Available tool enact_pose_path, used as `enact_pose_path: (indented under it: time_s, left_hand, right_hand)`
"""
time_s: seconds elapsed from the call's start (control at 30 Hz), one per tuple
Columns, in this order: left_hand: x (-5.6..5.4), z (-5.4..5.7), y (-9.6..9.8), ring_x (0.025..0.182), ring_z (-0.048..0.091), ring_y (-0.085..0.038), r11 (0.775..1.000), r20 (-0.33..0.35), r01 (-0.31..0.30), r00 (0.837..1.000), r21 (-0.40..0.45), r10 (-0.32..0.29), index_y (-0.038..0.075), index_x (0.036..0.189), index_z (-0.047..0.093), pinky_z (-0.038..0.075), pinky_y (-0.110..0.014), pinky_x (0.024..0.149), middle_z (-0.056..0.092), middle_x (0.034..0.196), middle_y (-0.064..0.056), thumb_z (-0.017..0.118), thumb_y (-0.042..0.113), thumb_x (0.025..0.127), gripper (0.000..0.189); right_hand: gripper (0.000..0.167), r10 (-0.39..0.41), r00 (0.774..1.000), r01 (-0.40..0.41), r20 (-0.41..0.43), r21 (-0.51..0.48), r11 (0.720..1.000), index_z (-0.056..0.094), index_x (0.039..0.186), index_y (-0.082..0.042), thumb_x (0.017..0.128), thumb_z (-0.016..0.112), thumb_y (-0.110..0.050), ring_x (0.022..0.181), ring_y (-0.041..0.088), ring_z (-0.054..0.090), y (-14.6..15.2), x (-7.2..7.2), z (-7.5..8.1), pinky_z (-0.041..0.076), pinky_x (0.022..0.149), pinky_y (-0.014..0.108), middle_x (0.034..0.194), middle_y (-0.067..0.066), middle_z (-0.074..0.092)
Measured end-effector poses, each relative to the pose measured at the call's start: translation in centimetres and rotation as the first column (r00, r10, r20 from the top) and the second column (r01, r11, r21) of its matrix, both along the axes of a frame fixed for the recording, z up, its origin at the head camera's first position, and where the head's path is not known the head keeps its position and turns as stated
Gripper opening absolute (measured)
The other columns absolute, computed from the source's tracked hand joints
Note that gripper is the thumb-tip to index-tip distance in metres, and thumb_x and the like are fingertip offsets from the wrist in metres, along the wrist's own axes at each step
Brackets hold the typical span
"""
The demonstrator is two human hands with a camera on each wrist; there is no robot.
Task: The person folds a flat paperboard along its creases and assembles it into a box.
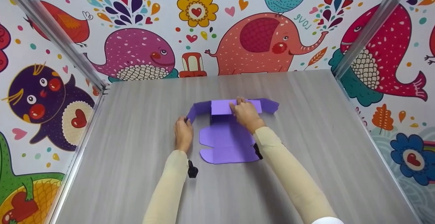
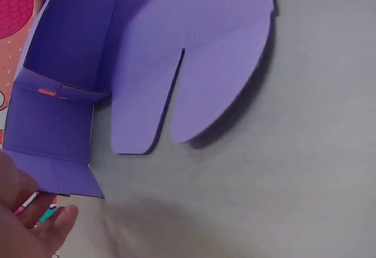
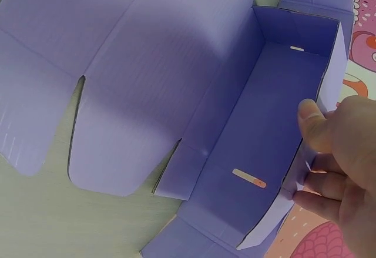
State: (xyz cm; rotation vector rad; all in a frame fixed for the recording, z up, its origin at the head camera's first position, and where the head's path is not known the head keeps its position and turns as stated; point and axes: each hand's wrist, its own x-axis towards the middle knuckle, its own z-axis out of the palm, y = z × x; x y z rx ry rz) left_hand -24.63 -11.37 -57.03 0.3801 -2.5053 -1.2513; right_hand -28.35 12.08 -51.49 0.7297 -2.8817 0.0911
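A purple cardboard box (image 1: 231,134), partly folded, lies on the table with its lid panel and rounded flaps spread toward me. Its far part stands up as a narrow trough, with slots (image 3: 249,178) showing in the right wrist view. My right hand (image 1: 247,113) pinches the trough's upright wall, thumb on the inner face and fingers outside. At the left, my left hand (image 1: 184,132) holds the end of the bent side flap (image 2: 59,173) between thumb and fingers. On the far right another side flap (image 1: 270,105) sticks out untouched.
The grey wood-grain table (image 1: 136,115) extends around the box. Behind it rises a wall (image 1: 190,47) printed with cartoon animals, and metal frame posts (image 1: 360,30) stand at the corners. Black devices (image 1: 192,169) sit on both wrists.
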Motion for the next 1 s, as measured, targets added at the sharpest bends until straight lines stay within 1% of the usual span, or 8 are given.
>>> enact_pose_path:
  time_s: [0.1,0.2,0.3,0.5,0.67,0.77,0.9,1.0]
  left_hand:
    - [0.3,0.0,0.2,0.096,0.067,-0.044,1.0,-0.026,-0.009,1.0,-0.01,0.009,-0.011,0.096,0.067,0.052,-0.053,0.09,0.071,0.097,-0.027,0.059,-0.005,0.093,0.011]
    - [0.7,0.0,0.4,0.096,0.068,-0.044,1.0,-0.011,-0.017,1.0,-0.012,0.017,-0.011,0.097,0.067,0.052,-0.053,0.091,0.071,0.097,-0.026,0.059,-0.005,0.093,0.011]
    - [1.1,-0.1,0.6,0.098,0.068,-0.043,0.999,0.007,-0.031,0.999,-0.007,0.031,-0.01,0.1,0.066,0.052,-0.052,0.091,0.071,0.098,-0.026,0.057,-0.005,0.093,0.012]
    - [1.9,-0.1,1.1,0.096,0.069,-0.04,0.999,0.03,-0.042,0.999,0.005,0.042,-0.008,0.1,0.065,0.054,-0.052,0.087,0.07,0.098,-0.025,0.057,-0.003,0.096,0.01]
    - [2.5,0.2,1.4,0.095,0.069,-0.04,0.999,0.024,-0.038,0.999,0.003,0.038,-0.007,0.098,0.066,0.054,-0.052,0.086,0.071,0.097,-0.025,0.058,-0.004,0.094,0.01]
    - [2.9,0.3,1.6,0.094,0.069,-0.04,1.0,0.019,-0.025,1.0,0.014,0.025,-0.007,0.096,0.067,0.054,-0.052,0.086,0.072,0.095,-0.025,0.059,-0.006,0.092,0.009]
    - [3.2,0.3,2.0,0.091,0.069,-0.04,1.0,0.021,-0.009,1.0,0.025,0.008,-0.007,0.094,0.067,0.054,-0.052,0.085,0.072,0.093,-0.024,0.059,-0.006,0.092,0.008]
    - [3.4,0.3,2.2,0.089,0.068,-0.04,1.0,0.015,0.002,1.0,0.018,-0.002,-0.007,0.093,0.067,0.053,-0.052,0.083,0.072,0.092,-0.023,0.059,-0.006,0.092,0.007]
  right_hand:
    - [0.025,0.005,1.0,-0.004,0.01,-0.01,1.0,0.069,0.116,0.0,0.093,0.069,-0.009,0.092,0.039,0.066,0.0,0.1,0.0,0.059,0.075,0.051,0.103,0.025,0.063]
    - [0.029,0.014,1.0,-0.014,0.007,-0.016,1.0,0.068,0.121,-0.002,0.093,0.068,-0.009,0.095,0.039,0.065,0.1,0.1,0.0,0.058,0.076,0.051,0.103,0.025,0.063]
    - [0.03,0.019,1.0,-0.02,-0.012,-0.022,1.0,0.068,0.121,-0.001,0.092,0.068,-0.009,0.096,0.04,0.065,0.1,0.0,-0.1,0.059,0.076,0.052,0.104,0.025,0.063]
    - [0.03,0.032,0.998,-0.033,-0.059,-0.016,0.999,0.068,0.119,-0.001,0.091,0.069,-0.01,0.099,0.039,0.065,0.1,0.0,-0.3,0.059,0.073,0.051,0.104,0.026,0.064]
    - [0.023,0.007,0.998,-0.009,-0.059,-0.027,1.0,0.071,0.109,0.003,0.09,0.071,-0.01,0.096,0.039,0.065,0.1,0.0,-0.2,0.059,0.075,0.051,0.102,0.025,0.064]
    - [0.022,-0.005,0.999,0.004,-0.042,-0.031,1.0,0.072,0.108,0.004,0.091,0.07,-0.009,0.095,0.039,0.065,0.0,0.0,-0.2,0.059,0.076,0.051,0.102,0.025,0.064]
    - [0.029,0.008,1.0,-0.008,-0.02,-0.013,1.0,0.068,0.119,0.0,0.092,0.07,-0.009,0.097,0.039,0.065,0.0,0.0,0.0,0.058,0.077,0.051,0.105,0.026,0.064]
    - [0.032,0.015,1.0,-0.015,-0.008,-0.008,1.0,0.067,0.122,-0.001,0.092,0.069,-0.009,0.1,0.04,0.065,0.1,0.0,0.0,0.058,0.078,0.052,0.107,0.027,0.064]
